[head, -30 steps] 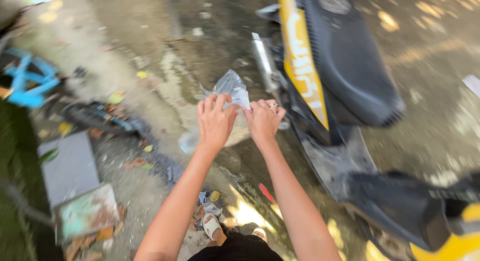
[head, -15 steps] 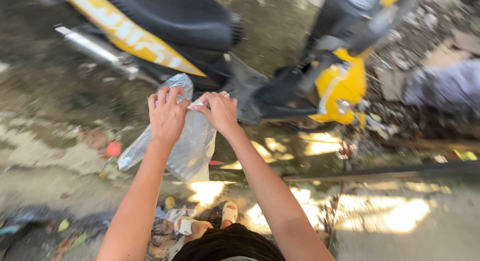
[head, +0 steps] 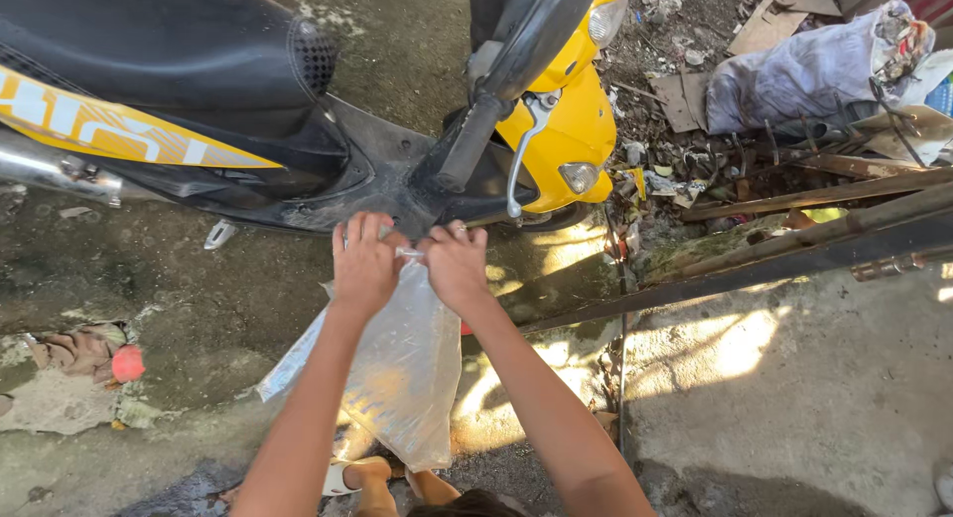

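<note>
— Head view: what do we hold?
— Our left hand (head: 364, 264) and right hand (head: 457, 264) each keep a closed grip on the top edge of a clear, crinkled plastic bag (head: 402, 373), which hangs over the wet concrete ground (head: 228, 309).
— Beyond?
— A parked yellow-and-black scooter (head: 298, 90), close by; a purple-grey sack (head: 794, 75) among rubbish.

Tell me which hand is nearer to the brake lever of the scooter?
Right. The right hand grips the bag top just below-left of the brake lever; the left hand is farther left.
</note>
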